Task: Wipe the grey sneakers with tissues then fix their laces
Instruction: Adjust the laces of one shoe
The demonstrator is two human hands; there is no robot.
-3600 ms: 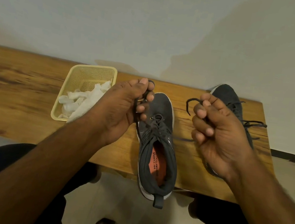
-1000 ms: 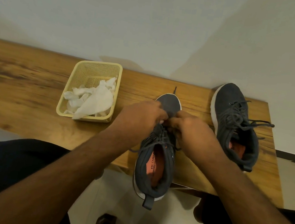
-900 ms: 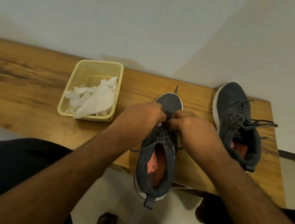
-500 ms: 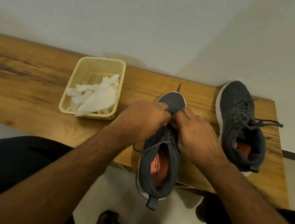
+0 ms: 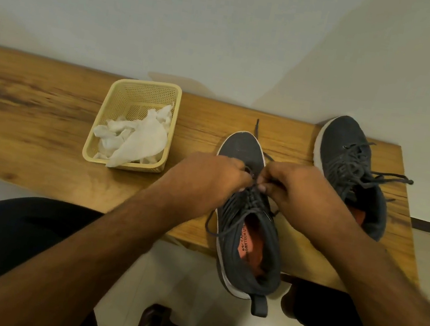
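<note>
**On the near edge of the bench: lacing the near sneaker**

At the bench's (image 5: 34,121) near edge, near sneaker (image 5: 251,223) lies toe-far, heel overhanging the edge toward the person. Both hands sit together over its upper eyelets. Left hand (image 5: 205,181) has fingers curled in at the lace (image 5: 251,198); right hand (image 5: 295,190) does the same, thumb and fingertips meeting on the cord. Both look pinched on the lace, though the exact contact is hidden behind the knuckles. One loose loop hangs off the shoe's left side; a lace tip pokes out past the toe.

Second sneaker (image 5: 351,171) sits far right, just beside the first, laces sprawled loose to the right.

Basket (image 5: 135,91) far left, well apart, holds crumpled tissues (image 5: 134,137).

Handling, my read: the lace is thin, limp and a bit slick, so pinch close to the eyelet and keep tension or it slips back. The mesh upper is soft and collapses, and the shoe is light with its heel unsupported, so it will likely skid; brace it at the midfoot sides.
</note>
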